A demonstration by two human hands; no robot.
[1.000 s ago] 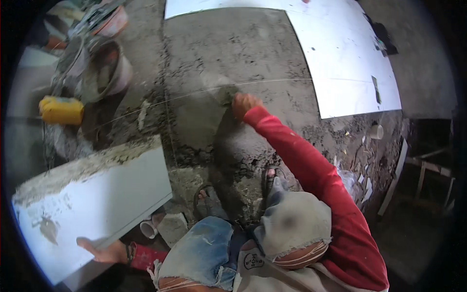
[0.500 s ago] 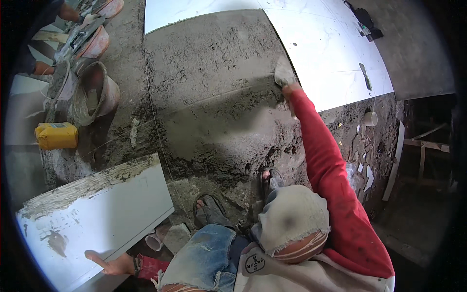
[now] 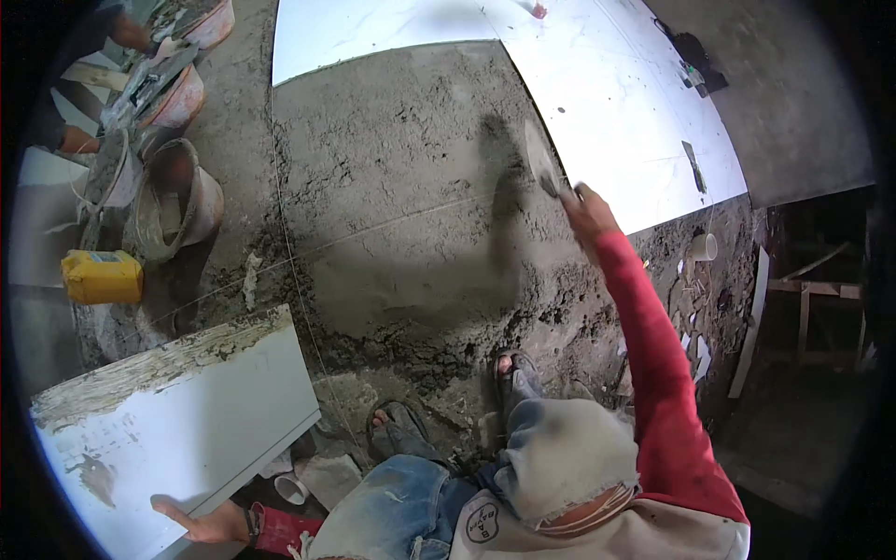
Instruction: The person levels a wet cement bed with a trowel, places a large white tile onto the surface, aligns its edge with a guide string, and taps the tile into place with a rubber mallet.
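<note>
My right hand (image 3: 590,213) is closed round the handle of a trowel (image 3: 539,154). The trowel's blade is over the grey mortar bed (image 3: 401,159), close along the edge of the laid white tiles (image 3: 616,103). My left hand (image 3: 207,521) grips the near edge of a loose white tile (image 3: 219,401) at the lower left. The thumb lies on its face, and the other fingers are hidden under it. Rough dried mortar covers the tile's far edge. A thin string (image 3: 297,280) runs down the mortar's left side, and another crosses it.
At the left stand a mortar-smeared bucket (image 3: 203,201) and a yellow jug (image 3: 103,277). Another person's hand (image 3: 79,140) is near the basins at the upper left. A white cup-like piece (image 3: 704,247) and tile scraps lie at the right. A dark opening (image 3: 812,308) lies beyond.
My right hand has moved right and a little nearer me, turning the trowel along the tile edge. The view has shifted slightly. My left hand remains at the loose tile.
</note>
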